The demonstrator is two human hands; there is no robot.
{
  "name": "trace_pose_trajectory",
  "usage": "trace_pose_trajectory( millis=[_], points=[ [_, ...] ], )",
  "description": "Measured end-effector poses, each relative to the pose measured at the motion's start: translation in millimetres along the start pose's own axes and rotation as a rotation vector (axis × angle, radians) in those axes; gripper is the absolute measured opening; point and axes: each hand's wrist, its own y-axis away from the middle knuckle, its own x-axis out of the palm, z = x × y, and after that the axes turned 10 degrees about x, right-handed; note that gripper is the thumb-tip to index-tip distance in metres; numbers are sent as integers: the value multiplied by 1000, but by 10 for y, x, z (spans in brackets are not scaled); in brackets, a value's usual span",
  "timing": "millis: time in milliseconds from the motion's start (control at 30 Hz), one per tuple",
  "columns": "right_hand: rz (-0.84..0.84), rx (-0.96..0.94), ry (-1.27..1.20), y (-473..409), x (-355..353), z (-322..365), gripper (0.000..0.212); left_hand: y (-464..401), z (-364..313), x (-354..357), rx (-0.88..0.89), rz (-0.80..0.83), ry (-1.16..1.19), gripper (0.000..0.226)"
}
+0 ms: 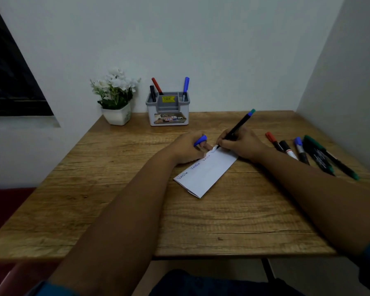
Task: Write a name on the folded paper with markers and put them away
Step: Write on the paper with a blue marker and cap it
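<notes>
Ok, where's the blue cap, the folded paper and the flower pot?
blue cap (200,140): head view, on the rounded end poking out of the left hand's fingers.
folded paper (203,177): head view, on the blank middle below the writing.
flower pot (116,116): head view, on its white front wall.

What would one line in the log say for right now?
step: writing name | right hand: holds marker, tip on folded paper | left hand: holds blue cap, steadies paper

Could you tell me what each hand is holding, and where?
The right hand grips a marker low, near its tip; the left hand holds a blue cap.
</notes>
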Motion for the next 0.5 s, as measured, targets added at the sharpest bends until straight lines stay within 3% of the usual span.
trace_pose_trajectory(
  millis=[500],
  points=[
    [-19, 46, -28, 23, -3, 27, 7, 19, -21, 1, -11, 0, 68, 25]
  ],
)
